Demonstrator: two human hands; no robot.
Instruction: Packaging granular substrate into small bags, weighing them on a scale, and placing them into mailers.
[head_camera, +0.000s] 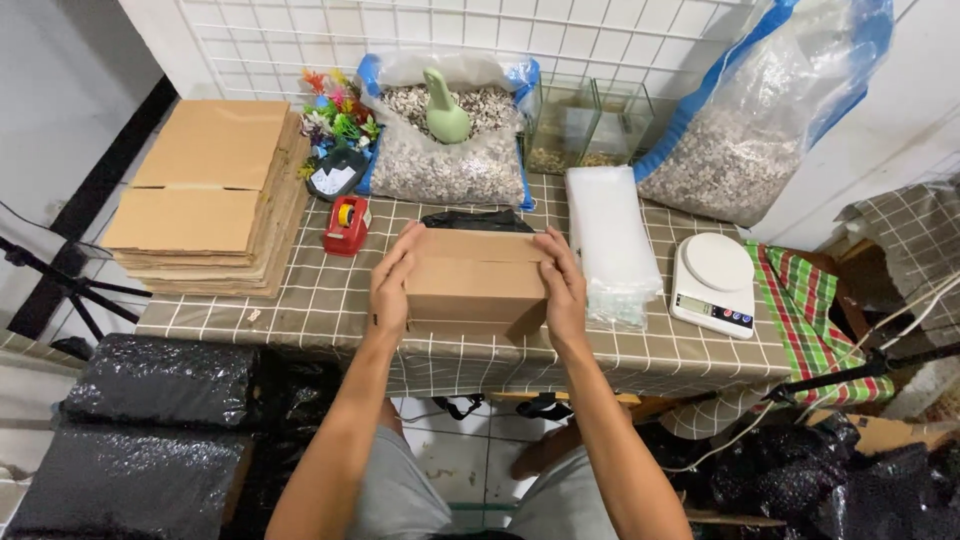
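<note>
Cardboard box (476, 283), shut and plain brown, sits near the front edge of the table (300, 300), about the middle, and it's gripped from both sides. Left hand (392, 282) has its fingers curled over the box's left end; right hand (562, 285) presses flat on the right end, fingers stretched along the top corner. Just behind the box, a black bag (477, 220). To its left, a red tape dispenser (346, 225), then a stack of flat cardboard (210, 195) at the left edge. To the right, a pile of clear bags (608, 240) and a white kitchen scale (714, 283). Gravel sack (445, 150) with a green scoop (443, 108) along the back edge.
</note>
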